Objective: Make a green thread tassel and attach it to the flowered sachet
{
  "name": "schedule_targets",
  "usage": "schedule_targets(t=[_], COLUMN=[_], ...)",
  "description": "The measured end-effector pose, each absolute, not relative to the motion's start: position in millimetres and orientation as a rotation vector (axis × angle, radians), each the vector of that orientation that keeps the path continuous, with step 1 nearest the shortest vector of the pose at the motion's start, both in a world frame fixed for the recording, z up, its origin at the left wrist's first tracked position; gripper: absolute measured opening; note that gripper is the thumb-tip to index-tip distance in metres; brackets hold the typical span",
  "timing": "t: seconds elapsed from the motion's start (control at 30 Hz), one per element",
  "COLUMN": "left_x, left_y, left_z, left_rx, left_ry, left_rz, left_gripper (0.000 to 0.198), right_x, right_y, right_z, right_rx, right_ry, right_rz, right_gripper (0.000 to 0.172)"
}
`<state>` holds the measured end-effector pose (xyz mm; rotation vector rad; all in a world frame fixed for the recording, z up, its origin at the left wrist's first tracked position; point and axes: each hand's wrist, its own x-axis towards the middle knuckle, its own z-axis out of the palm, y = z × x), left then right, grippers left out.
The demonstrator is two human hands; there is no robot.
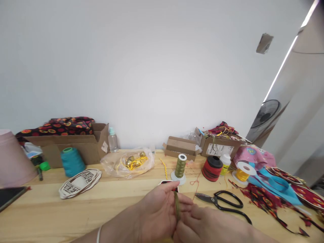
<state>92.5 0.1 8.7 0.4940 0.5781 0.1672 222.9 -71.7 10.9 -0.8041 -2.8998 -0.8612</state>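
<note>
Had a slim, soft-looking hank of olive-green thread lying across the fingers of the left hand, above the pale, streaky-grained wooden tabletop and just in front of a spool of olive thread on a round white base. Held the left hand palm up and slightly cupped, thumb stretched out toward the spool and apart from the fingers, unclasped around the strands. Bent the right hand inward from the other side, back upward, fingers curled against the left fingers and beside the lower part of the hank; could not tell the closeness of that grip, with the fingertips hidden. Wore a thin, smooth white band around the left wrist. Had, just beyond the right hand, scissors with dark metal blades and wide, looped black handles, then a squat red thread spool with a black top. Farther left, had a stack of thin, flat oval cut-outs, a tapering turquoise thread cone, and a crinkled, translucent plastic bag with rounded brass-coloured bells and tangled yellow cord inside.
</note>
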Motion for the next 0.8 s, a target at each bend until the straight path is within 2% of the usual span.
schedule_targets(t=[0.23,0.37,0.43,0.53,0.67,0.8], left_x=[62.6,34.3,23.7,21.8,46.0,75.7], left_y=[-10.4,-0.6,11.8,27.1,23.7,1.6], left_z=[18.5,20.6,20.8,16.8,9.6,13.7], left_rx=[0.529,0.757,0.996,1.317,1.325,1.271], left_ry=[0.354,0.399,0.544,0.683,0.363,0.228], left_rz=[0.017,-0.005,0.096,0.428,0.644,0.606], left_gripper=[0.047,0.05,0.045,0.038,0.046,0.046], right_x=[244.2,260.7,266.6,266.0,244.1,220.3], right_y=[-78.1,-71.7,-66.6,-59.7,-53.0,-48.8], right_z=[27.8,40.3,47.5,61.9,81.5,85.5], right_rx=[-1.152,-1.403,-1.483,-1.593,-1.7,-1.776], right_ry=[-2.842,-2.693,-2.599,-2.526,-2.509,-2.415], right_rz=[-0.455,-0.2,-0.069,0.106,0.443,0.595], right_gripper=[0.019,0.013,0.01,0.012,0.011,0.013])
